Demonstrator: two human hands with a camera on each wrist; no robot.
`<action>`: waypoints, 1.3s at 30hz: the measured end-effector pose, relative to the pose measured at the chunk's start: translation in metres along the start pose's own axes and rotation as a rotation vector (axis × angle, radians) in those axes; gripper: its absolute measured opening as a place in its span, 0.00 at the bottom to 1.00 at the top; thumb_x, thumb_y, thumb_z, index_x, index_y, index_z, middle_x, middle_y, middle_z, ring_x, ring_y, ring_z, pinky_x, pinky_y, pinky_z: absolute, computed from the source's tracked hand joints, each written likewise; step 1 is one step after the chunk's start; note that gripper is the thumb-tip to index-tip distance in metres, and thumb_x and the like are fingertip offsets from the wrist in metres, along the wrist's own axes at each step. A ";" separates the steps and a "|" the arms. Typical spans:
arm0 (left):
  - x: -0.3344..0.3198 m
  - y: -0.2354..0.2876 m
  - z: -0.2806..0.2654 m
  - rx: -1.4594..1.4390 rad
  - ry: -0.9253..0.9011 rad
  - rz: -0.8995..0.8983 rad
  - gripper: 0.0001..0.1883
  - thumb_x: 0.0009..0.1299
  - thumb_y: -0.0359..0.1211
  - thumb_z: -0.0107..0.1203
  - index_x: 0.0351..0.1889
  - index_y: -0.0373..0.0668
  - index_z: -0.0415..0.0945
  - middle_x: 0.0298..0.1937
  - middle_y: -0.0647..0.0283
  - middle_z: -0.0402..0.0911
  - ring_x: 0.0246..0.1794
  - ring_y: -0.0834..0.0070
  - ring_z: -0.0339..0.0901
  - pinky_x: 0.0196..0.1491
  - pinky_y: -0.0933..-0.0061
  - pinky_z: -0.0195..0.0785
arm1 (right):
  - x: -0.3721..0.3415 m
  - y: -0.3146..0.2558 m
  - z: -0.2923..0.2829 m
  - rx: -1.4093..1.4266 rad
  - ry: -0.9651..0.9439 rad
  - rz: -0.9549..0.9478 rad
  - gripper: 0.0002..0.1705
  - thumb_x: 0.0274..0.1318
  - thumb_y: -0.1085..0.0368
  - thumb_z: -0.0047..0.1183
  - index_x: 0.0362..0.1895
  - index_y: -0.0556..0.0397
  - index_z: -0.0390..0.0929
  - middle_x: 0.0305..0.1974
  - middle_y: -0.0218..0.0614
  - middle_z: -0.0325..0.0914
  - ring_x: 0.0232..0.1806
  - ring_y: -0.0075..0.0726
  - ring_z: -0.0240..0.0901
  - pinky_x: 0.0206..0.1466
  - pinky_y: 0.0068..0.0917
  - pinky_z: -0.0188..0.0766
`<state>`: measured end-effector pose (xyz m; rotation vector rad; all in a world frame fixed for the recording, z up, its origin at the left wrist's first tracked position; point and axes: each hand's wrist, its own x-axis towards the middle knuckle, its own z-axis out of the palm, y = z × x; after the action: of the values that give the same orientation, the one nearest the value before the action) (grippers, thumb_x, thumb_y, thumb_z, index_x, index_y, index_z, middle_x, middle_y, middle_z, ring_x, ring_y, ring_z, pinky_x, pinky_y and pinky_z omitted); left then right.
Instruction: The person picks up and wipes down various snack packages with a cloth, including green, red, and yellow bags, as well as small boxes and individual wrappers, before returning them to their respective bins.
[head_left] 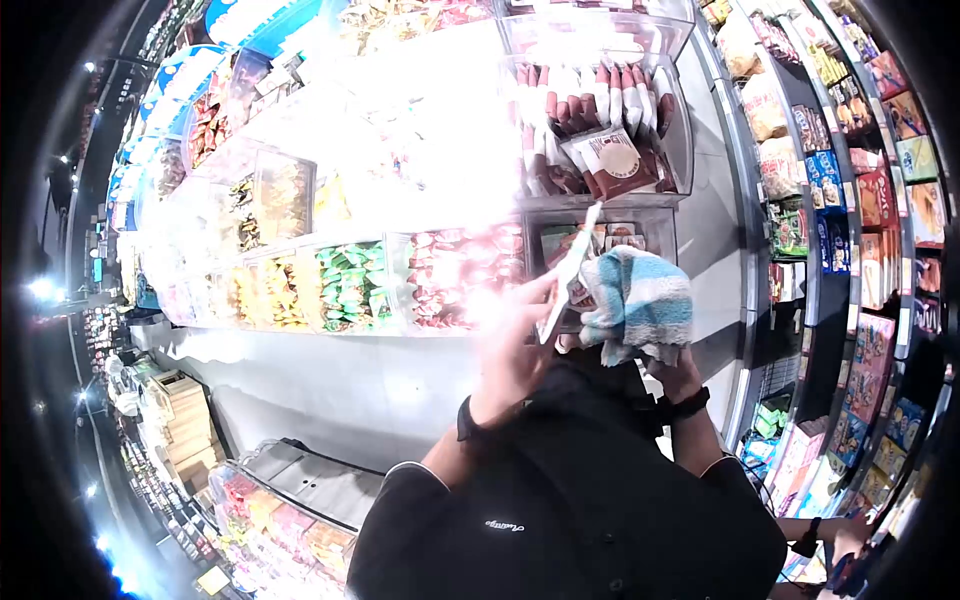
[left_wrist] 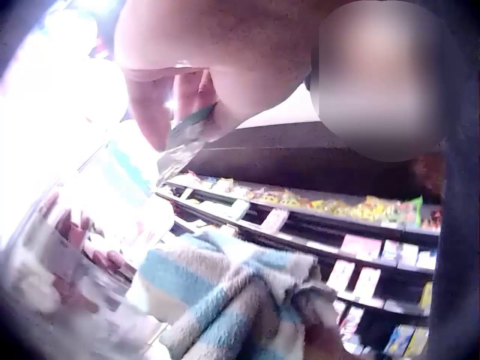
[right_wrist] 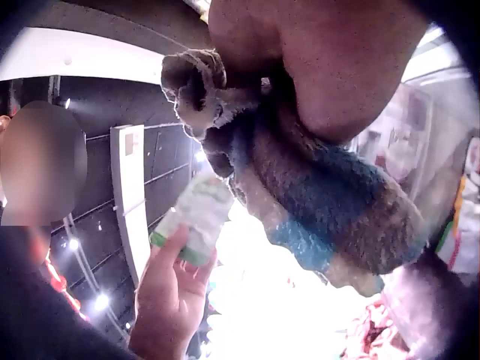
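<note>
My left hand [head_left: 512,348] pinches a flat white-and-green packet [head_left: 574,262] between thumb and fingers. That packet [right_wrist: 196,219] stands upright in the right wrist view, its printing blurred. In my right hand [head_left: 682,376] is a fluffy cloth [head_left: 640,298] with blue, white and grey stripes, bunched up and gripped from below. The cloth [left_wrist: 232,292] drapes in thick folds beside the packet, and part of the right hand is hidden under it. Just beyond both hands is a clear bin [head_left: 655,228] holding small packs.
A clear bin of brown-and-white packs [head_left: 620,165] stands farther forward. Green packs [head_left: 352,285] and red packs [head_left: 465,275] fill bins to the left. Shelves of boxed snacks [head_left: 875,220] line the right side. Another person's arm [head_left: 815,528] shows at lower right.
</note>
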<state>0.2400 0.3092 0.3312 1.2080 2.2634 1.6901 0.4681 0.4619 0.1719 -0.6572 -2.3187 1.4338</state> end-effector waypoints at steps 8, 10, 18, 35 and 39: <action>-0.003 0.015 0.008 0.193 -0.322 0.197 0.25 0.49 0.20 0.58 0.49 0.39 0.76 0.55 0.57 0.76 0.50 0.57 0.73 0.53 0.60 0.67 | 0.041 -0.044 0.035 -0.354 -0.138 -0.433 0.25 0.67 0.55 0.36 0.64 0.52 0.61 0.62 0.38 0.66 0.63 0.43 0.62 0.63 0.46 0.62; 0.002 0.020 -0.002 0.103 -0.437 0.113 0.29 0.53 0.26 0.54 0.57 0.38 0.72 0.59 0.50 0.70 0.55 0.52 0.68 0.57 0.57 0.61 | 0.046 -0.058 0.035 0.015 -0.166 -0.277 0.24 0.66 0.58 0.39 0.63 0.54 0.62 0.60 0.38 0.67 0.61 0.41 0.65 0.61 0.41 0.64; -0.001 -0.001 0.013 -0.006 -0.220 -0.259 0.20 0.56 0.29 0.65 0.46 0.37 0.72 0.46 0.56 0.74 0.45 0.68 0.74 0.47 0.71 0.69 | 0.060 -0.092 0.035 0.919 -0.096 0.001 0.26 0.61 0.71 0.48 0.63 0.56 0.59 0.55 0.40 0.71 0.53 0.37 0.72 0.50 0.32 0.75; -0.025 -0.030 0.023 -0.322 -0.459 -0.698 0.22 0.60 0.33 0.66 0.49 0.37 0.70 0.37 0.58 0.82 0.37 0.78 0.78 0.41 0.74 0.71 | 0.072 -0.063 0.027 1.261 0.110 0.273 0.24 0.66 0.63 0.43 0.64 0.54 0.60 0.57 0.39 0.69 0.55 0.38 0.71 0.56 0.37 0.72; -0.021 -0.073 0.019 -0.316 -0.556 -0.646 0.21 0.62 0.35 0.63 0.50 0.36 0.70 0.36 0.62 0.81 0.35 0.79 0.78 0.40 0.76 0.71 | 0.043 -0.007 0.025 0.212 0.271 -0.016 0.23 0.66 0.56 0.41 0.61 0.51 0.63 0.53 0.35 0.72 0.52 0.34 0.72 0.54 0.31 0.71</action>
<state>0.2243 0.3048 0.2550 0.6533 1.7000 1.2063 0.4183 0.4641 0.1689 -0.7191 -1.9318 1.4582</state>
